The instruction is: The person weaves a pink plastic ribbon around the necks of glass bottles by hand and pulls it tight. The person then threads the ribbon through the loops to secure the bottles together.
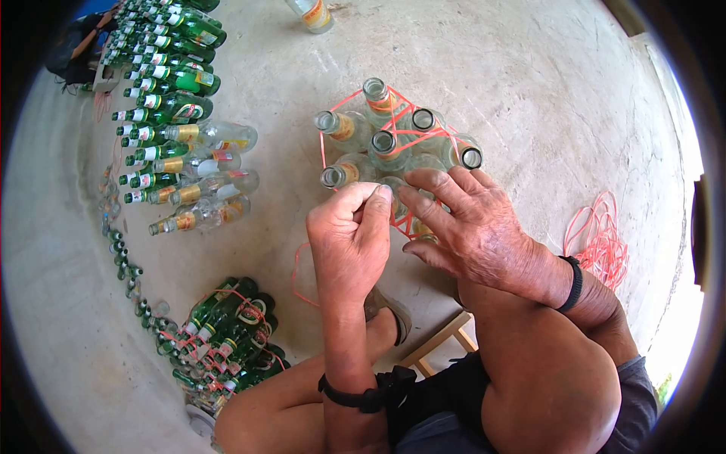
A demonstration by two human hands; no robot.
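A cluster of clear glass bottles [389,152] stands upright on the floor in front of me, with pink plastic string [323,150] wound around it and crossing between the necks. My left hand [349,240] is closed in a pinch at the near edge of the cluster, thumb against forefinger, with the string running up to it. Beside it, my right hand [470,221] is spread palm down over the nearest bottles, its fingers apart and partly covering them. Strands of string show between the two hands.
Rows of green bottles [181,76] lie at the left, with several clear bottles [204,214] alongside. A tied bundle of green bottles [234,321] is at lower left. Loose string [597,246] lies to the right. One clear bottle [314,13] is at the top. A wooden stool [442,340] is beneath me.
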